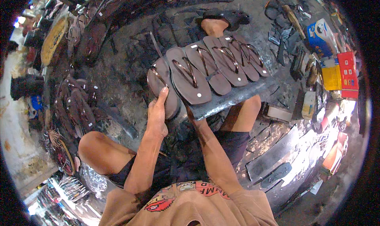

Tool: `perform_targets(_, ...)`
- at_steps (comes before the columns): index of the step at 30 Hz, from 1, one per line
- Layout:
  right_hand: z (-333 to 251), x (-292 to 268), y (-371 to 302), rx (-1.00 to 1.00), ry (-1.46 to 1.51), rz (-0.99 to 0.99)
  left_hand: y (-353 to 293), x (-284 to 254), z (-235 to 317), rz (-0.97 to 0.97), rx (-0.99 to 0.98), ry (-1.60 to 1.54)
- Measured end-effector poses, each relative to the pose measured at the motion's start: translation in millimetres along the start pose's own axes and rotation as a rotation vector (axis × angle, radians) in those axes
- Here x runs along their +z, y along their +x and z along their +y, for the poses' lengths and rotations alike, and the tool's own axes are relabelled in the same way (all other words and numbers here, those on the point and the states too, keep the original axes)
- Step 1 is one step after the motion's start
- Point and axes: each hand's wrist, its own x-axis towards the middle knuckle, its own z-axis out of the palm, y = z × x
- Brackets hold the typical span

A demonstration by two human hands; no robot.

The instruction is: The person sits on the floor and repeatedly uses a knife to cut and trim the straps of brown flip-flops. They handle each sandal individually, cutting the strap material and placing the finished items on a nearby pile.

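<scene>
My left hand [157, 113] is closed around the near end of a brown flip-flop [171, 103], its thumb on the footbed. This flip-flop has a shiny dark strap and stands beside a row of similar brown sandals [186, 88]. Several of them overlap in that row, with white dots or labels on some soles. Under the row runs a dark, worn slab [225, 105], close to my right knee. My right hand [192, 114] reaches beneath the slab's left end, where its fingers are hidden.
More brown sandals [75, 101] lie in a heap on the left. Dark sheet pieces [273, 152] rest on the floor at the right, near a red box [348, 75] and a blue-and-white container [321, 36]. A bare foot [215, 27] shows beyond the row, beside dark scraps.
</scene>
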Motion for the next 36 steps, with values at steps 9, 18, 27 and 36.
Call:
perform_targets(9,27.0,45.1,41.6,0.248,0.249,-0.144,-44.0,-12.5,-4.5,0.141,0.006,0.125)
perform_targets(18,-153.9,-92.9,93.4,0.554,1.197,-0.001,-152.6,-39.2,-14.1,0.258,0.649,0.600)
perform_targets(27,-191.9,-179.1,30.2,0.284,0.824,-0.165,-178.0,-79.5,64.5,0.010,0.339,-0.255)
perform_targets(36,-171.4,-225.3,-150.7,0.317,0.460,-0.742,-198.9,-112.2,34.3,0.020,0.127,-0.479)
